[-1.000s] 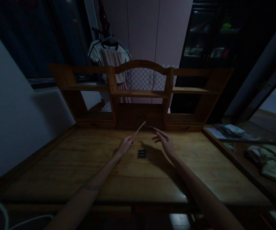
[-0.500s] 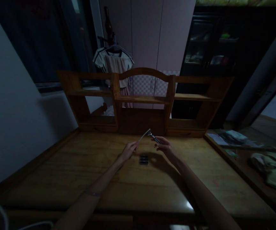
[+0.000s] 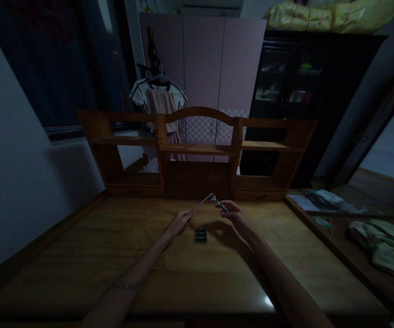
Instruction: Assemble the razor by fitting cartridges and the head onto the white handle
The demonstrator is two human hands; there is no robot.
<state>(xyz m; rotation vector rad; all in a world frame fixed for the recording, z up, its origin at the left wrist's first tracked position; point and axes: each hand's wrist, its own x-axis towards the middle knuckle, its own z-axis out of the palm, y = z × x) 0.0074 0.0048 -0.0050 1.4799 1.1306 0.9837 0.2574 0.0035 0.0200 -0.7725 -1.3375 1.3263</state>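
Dark bars (image 3: 201,236) near left hand (image 3: 180,222); shelf (image 3: 197,149) beyond.

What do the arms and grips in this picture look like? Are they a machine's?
No, they're human: the left arm and right arm show no sleeves, and the left grip and right grip are ungloved hands. A thin greyish band circles the left forearm; no cables or markings show.

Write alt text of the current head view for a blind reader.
The left hand holds a thin pale stick, its tip at or near the head of a razor-like tool in the right hand, above a wooden desk. A small dark three-barred item lies on the desk, with open wooden shelves behind.
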